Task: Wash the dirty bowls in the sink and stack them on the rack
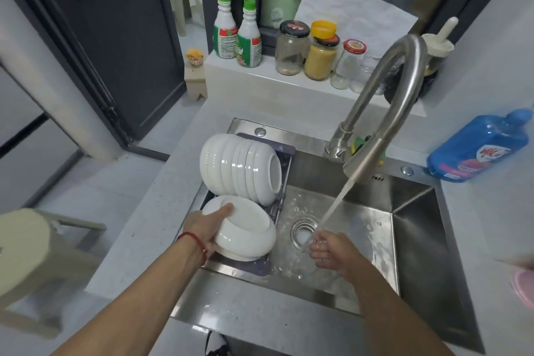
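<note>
- While the left hand [206,227] grips a bowl [245,233] upside down so it drains, the stack [241,172] leans just beyond on the rack [284,153].
- Right hand [331,253], fingers loose and holding nothing, rinses under the water [335,205].

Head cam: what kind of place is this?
Most likely a small home kitchen. A steel sink with a running faucet, white bowls stacked on a rack at its left side, and jars and cleaner bottles on the ledge behind point to that.
</note>
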Available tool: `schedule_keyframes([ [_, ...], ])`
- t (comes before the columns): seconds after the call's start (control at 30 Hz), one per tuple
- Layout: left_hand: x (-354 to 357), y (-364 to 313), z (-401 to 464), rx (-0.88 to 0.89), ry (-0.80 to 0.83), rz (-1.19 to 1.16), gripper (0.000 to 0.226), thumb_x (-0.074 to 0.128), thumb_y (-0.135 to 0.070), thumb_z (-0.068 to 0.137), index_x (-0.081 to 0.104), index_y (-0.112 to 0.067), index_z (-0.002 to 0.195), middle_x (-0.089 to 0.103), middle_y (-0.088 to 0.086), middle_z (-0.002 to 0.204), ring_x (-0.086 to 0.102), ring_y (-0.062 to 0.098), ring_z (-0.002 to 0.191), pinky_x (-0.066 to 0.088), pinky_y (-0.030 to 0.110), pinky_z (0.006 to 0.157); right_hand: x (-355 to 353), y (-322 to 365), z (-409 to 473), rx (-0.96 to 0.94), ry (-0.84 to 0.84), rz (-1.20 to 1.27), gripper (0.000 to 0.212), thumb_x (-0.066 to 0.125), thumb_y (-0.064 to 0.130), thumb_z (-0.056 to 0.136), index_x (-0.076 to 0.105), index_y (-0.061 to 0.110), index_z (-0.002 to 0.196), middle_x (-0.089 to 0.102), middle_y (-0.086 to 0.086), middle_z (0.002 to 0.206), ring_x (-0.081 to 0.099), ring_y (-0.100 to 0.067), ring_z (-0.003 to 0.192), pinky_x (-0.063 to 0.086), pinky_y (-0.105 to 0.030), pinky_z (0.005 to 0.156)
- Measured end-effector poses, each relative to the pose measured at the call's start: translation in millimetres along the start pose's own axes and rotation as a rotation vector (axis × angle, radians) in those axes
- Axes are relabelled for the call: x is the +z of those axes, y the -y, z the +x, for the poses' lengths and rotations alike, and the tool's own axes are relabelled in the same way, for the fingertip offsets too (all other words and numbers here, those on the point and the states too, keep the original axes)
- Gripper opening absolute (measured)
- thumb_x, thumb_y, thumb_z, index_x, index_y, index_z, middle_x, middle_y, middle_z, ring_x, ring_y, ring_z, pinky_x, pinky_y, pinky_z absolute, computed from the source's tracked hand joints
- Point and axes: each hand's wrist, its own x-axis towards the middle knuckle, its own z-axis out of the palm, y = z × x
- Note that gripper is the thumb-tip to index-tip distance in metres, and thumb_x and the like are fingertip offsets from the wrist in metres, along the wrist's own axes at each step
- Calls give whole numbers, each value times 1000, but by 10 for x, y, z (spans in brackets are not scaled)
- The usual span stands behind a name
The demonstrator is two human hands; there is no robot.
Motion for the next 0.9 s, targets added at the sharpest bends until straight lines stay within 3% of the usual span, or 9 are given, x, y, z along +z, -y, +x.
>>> schedule_keyframes([
  [0.1,2,68,-79,240,-264,360,53,89,-39,75,66,-5,109,71,13,109,68,37,104,56,43,89,-61,90,32,-30,-11,-41,13,57,16,101,67,8,99,69,-6,80,66,-21,61,53,-30,56],
  [0.23,22,164,-82,371,-407,626,56,75,-40,86,64,-5,128,55,19,127,63,40,106,48,40,85,-300,234,103,-95,-59,-118,14,54,9,100,65,12,92,57,-3,71,49,-12,49,40,-21,48],
  [0.37,90,149,-22,404,-440,791,50,71,-36,91,65,-6,131,48,22,129,52,42,117,44,47,96,-573,497,298,-257,-148,-181,12,58,14,100,70,12,99,71,-9,82,67,-21,68,55,-36,63],
  [0.47,269,105,-100,625,-559,967,39,75,-26,85,69,-10,120,56,24,120,46,43,115,40,53,94,-750,772,470,-411,-229,-252,12,65,31,92,72,25,99,78,-3,90,74,-23,81,62,-49,81],
  [0.53,513,85,-190,850,-489,971,30,76,-18,83,71,-11,112,61,21,111,49,40,109,40,47,92,-751,1106,182,-517,-258,-313,20,61,26,100,68,14,115,72,0,100,71,-24,93,53,-36,81],
  [0.63,1003,56,-414,939,-210,907,24,70,-10,85,70,-15,108,63,9,108,49,28,107,32,29,89,-780,1485,143,-602,-285,-427,29,49,9,105,59,-1,131,66,-14,112,62,-34,105,36,-27,80],
  [0.7,1223,66,-455,898,-112,890,24,67,-9,87,69,-17,110,65,6,109,52,25,107,39,30,89,-776,1637,196,-627,-292,-465,21,48,10,105,68,5,104,65,-2,87,60,-31,90,39,-31,78],
  [0.77,1380,81,-512,857,-91,900,23,66,-7,88,70,-15,109,68,7,107,58,25,104,46,35,90,-826,1720,230,-640,-309,-487,31,53,13,102,55,21,72,54,6,70,56,-26,80,40,-34,72],
  [0.9,1510,80,-620,722,-30,837,13,68,-7,93,68,-11,105,71,3,101,64,20,95,53,34,90,-841,1753,207,-672,-359,-397,16,49,9,102,62,9,92,53,-2,83,49,-24,82,34,-33,74],
])
